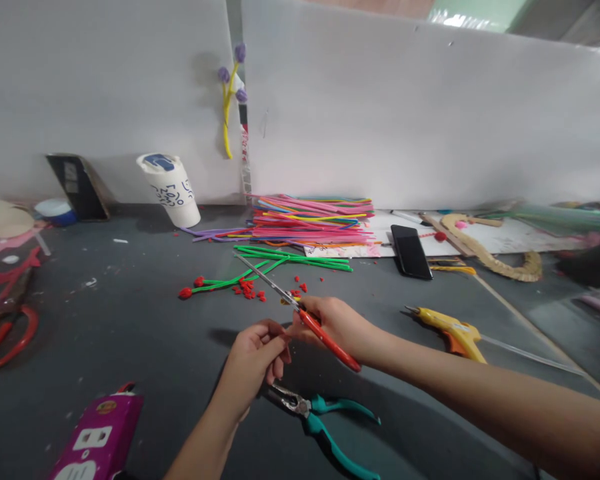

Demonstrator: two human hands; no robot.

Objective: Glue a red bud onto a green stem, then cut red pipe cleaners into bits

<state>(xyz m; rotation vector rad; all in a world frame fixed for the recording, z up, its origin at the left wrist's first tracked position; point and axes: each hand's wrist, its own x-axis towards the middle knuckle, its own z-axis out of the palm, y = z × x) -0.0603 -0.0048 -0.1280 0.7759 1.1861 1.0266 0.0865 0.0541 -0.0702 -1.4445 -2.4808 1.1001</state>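
Observation:
My right hand (pixel 337 327) is closed round red-handled scissors (pixel 300 308), whose blades point up and left over the grey table. My left hand (pixel 257 353) is pinched shut right beside the scissor handles; what it grips is too small to make out. Just beyond the blade tips lie green pipe cleaners with red tips (pixel 215 283) and several red bits (pixel 247 288). Teal-handled pliers (pixel 325 417) lie on the table directly below my hands.
A pile of coloured pipe cleaners (pixel 310 220) lies at the back by the white wall. A black phone (pixel 411 251), a yellow glue gun (pixel 453 330), a white cup (pixel 170 189), and a magenta power strip (pixel 97 437) sit around.

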